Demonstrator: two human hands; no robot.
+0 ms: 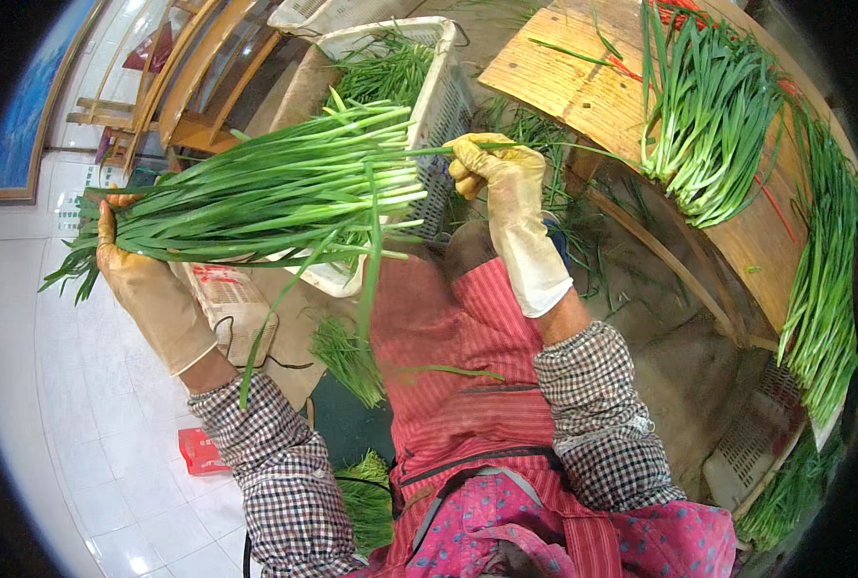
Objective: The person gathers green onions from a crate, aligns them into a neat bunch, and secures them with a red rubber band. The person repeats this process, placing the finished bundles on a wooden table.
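Observation:
A large bundle of garlic chives (277, 191) lies across in front of me, pale stem ends to the right and leaf tips to the left. My left hand (129, 253), in a cream rubber glove, grips the leafy end. Level with the stem ends, my right hand (501, 166) in a yellowed glove pinches a thin green strand between bent fingers. That strand stretches from beside the bundle out past the right hand. A few leaves hang loose below the bundle, in front of my red striped apron (465, 325).
A white plastic crate (440, 79) of chives stands ahead. On the wooden bench (559, 61) at right lie a chive pile (718, 123), a longer bunch (822, 289) and red ties (678, 11). Another crate (230, 311) is at left. Scattered chives cover the floor; a red packet (201, 451) rests on tiles.

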